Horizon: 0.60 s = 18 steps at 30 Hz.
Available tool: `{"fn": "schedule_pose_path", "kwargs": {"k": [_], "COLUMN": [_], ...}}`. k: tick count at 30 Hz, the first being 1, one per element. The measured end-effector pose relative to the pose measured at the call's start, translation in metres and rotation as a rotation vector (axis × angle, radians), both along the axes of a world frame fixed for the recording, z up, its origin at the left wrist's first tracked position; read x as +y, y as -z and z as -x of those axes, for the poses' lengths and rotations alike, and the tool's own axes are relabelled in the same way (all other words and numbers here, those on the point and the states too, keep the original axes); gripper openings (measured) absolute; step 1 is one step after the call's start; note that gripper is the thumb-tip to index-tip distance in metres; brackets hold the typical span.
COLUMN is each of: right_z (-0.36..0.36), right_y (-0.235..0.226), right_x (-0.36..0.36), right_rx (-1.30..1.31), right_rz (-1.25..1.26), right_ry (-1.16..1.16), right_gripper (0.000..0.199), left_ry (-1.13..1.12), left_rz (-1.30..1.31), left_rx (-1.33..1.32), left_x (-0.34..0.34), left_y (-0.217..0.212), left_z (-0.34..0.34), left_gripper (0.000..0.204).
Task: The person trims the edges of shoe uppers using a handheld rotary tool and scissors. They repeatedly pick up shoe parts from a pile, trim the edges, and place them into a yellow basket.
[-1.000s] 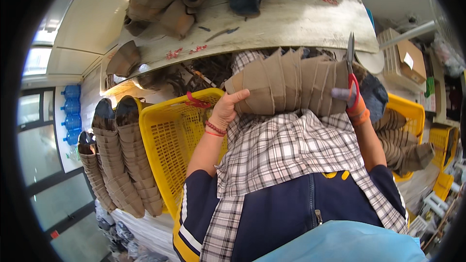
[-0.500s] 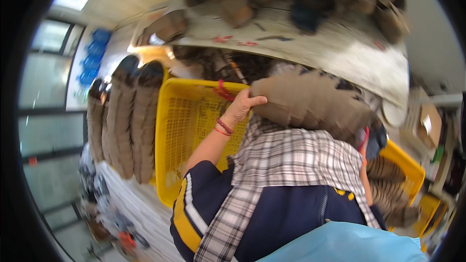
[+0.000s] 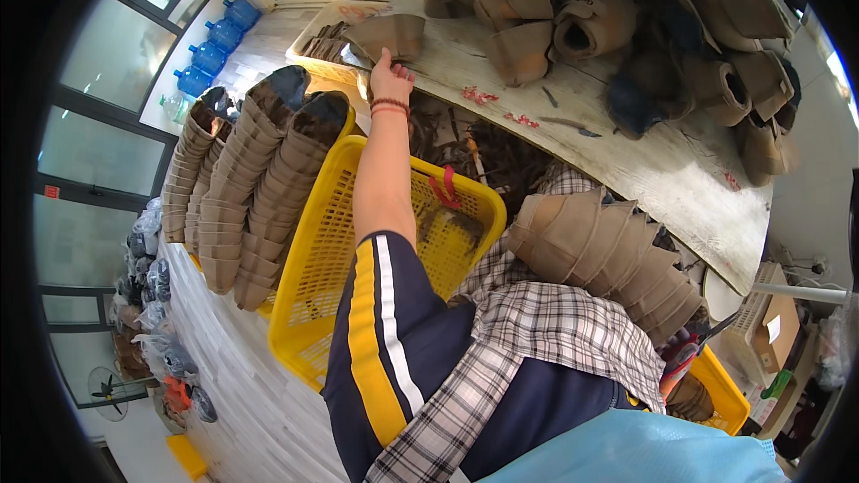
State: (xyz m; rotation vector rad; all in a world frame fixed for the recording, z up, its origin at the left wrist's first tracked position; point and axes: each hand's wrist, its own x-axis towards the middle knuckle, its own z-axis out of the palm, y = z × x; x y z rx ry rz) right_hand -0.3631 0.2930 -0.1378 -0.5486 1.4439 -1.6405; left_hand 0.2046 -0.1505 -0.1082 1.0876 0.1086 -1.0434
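Note:
My left hand [image 3: 391,80] reaches out to a brown shoe upper [image 3: 386,38] at the left edge of the worktable. One finger stretches toward its lower edge, the others are partly curled, and I see no grip around it. Against my checked apron lies a row of nested brown shoe uppers [image 3: 608,255], fanned like scales. At its lower right end is my right hand [image 3: 682,360], which appears gloved in red and grey and mostly hidden, holding that end. Below my left forearm stands a yellow plastic basket [image 3: 309,259] with a red tie on its rim.
More shoe uppers [image 3: 595,22] lie heaped on the pale worktable [image 3: 698,192]. Tall stacks of nested uppers [image 3: 237,188] stand left of the basket. Another yellow basket [image 3: 729,389] is at the right, near cardboard boxes [image 3: 778,331]. Blue water bottles [image 3: 208,57] line the far wall.
My left hand has let go of the nested row's upper left end and moved up and left to the table edge. The row now slopes more steeply down to the right.

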Motion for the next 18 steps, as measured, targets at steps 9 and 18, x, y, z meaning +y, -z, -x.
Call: {"fn": "schedule_pose_path", "kwargs": {"k": [9, 18], "right_z": [0.018, 0.044], "right_y": [-0.019, -0.113], "right_x": [0.015, -0.068], "right_rx": [0.307, 0.964], "right_rz": [-0.064, 0.020], "right_ry": [0.179, -0.171], "right_gripper": [0.063, 0.040], "left_ry": [-0.065, 0.215], "left_rz": [0.630, 0.458], "left_rx": [0.013, 0.275], "left_x": [0.104, 0.228], "left_y": [0.016, -0.010], "left_z": [-0.013, 0.063], "left_gripper": [0.042, 0.039]}}
